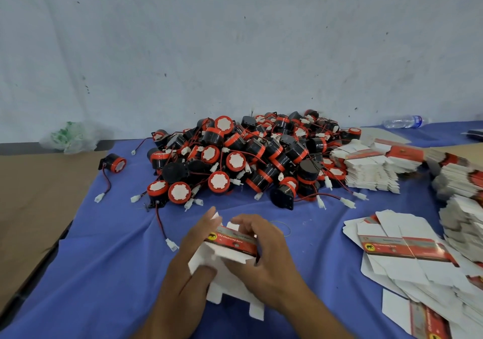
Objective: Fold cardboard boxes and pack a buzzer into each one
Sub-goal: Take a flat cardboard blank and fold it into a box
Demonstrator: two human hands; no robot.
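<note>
Just in front of the heap of black-and-red round buzzers (248, 155), both hands work one white cardboard box blank with a red printed band (235, 242). The left hand (194, 250) has its grip pinched on the blank's left edge; the right hand (266, 255) curls over the other end. It looks only part-folded, with no buzzer inside. No finished box shows, and stacks of flat blanks (371, 171) wait right of the heap.

1. The blue cloth-covered counter (104, 273) carries a heap of round black-and-red plastic buzzers (248, 161) at its middle.
2. A lone buzzer (115, 163) lies apart at left.
3. Flat white-and-red cardboard box blanks (371, 171) lie stacked at right.
4. A clear plastic bottle (403, 121) lies on its side, far right.
</note>
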